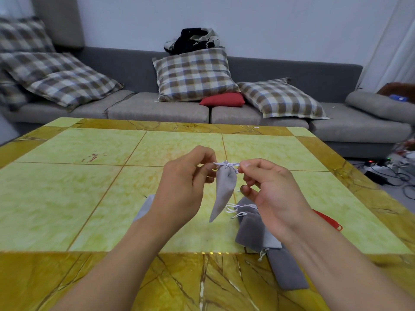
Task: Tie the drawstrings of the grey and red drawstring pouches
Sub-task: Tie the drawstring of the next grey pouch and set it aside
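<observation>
A light grey pouch hangs in the air above the table, its mouth cinched and its white drawstring knotted on top. My left hand pinches the left end of the string. My right hand pinches the right end, and the string runs taut between them. Under my right hand lies a pile of grey pouches with loose white strings. A red pouch peeks out behind my right wrist, mostly hidden. Another light grey pouch shows behind my left wrist.
The yellow-green tiled table has a marbled amber border. One dark grey pouch lies on the near border at the right. A grey sofa with plaid cushions stands behind the table. Cables and a power strip lie on the floor at right.
</observation>
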Motion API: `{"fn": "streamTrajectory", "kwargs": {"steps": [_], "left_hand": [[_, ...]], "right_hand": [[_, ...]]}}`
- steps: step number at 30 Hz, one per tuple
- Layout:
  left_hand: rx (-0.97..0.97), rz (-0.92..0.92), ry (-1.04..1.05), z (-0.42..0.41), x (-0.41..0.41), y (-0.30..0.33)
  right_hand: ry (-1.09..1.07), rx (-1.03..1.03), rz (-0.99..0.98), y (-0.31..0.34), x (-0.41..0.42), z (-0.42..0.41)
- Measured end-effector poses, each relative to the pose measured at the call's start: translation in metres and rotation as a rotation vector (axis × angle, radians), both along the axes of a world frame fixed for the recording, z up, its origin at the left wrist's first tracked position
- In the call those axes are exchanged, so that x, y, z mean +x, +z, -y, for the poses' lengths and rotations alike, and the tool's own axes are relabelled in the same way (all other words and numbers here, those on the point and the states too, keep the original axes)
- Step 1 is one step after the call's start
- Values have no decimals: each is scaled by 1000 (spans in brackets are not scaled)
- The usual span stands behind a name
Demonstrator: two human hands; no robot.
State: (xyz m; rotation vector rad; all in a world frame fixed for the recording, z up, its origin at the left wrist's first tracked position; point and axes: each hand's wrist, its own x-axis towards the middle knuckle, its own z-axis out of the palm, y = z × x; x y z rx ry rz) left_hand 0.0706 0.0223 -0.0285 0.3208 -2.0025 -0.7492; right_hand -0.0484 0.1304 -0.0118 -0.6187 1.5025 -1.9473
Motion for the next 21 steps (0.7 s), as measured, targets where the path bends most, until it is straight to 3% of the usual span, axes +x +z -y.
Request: {"fn": "streamTrajectory", "kwargs": {"steps": [3,7,8,12,15,19,21], "left_hand": [[105,19,-31,4,0,-2],[670,144,-208,2,3,-4],[734,209,-220,0,2,-5],[404,382,-47,7,-2,-18],[249,464,172,33,9,-17],[209,752,417,75,39,-10],[246,928,498,86,46,-11]], "right_hand": [[30,5,-5,-6,-2,2],[30,14,-2,-15,-3,8],[27,5,-2,-16,-2,10],[142,16,20,-23,-2,15],[152,225,-119,-28,-19,15],[100,580,-805,-37,-60,6],[207,720,-1002,-38,-72,0]]}}
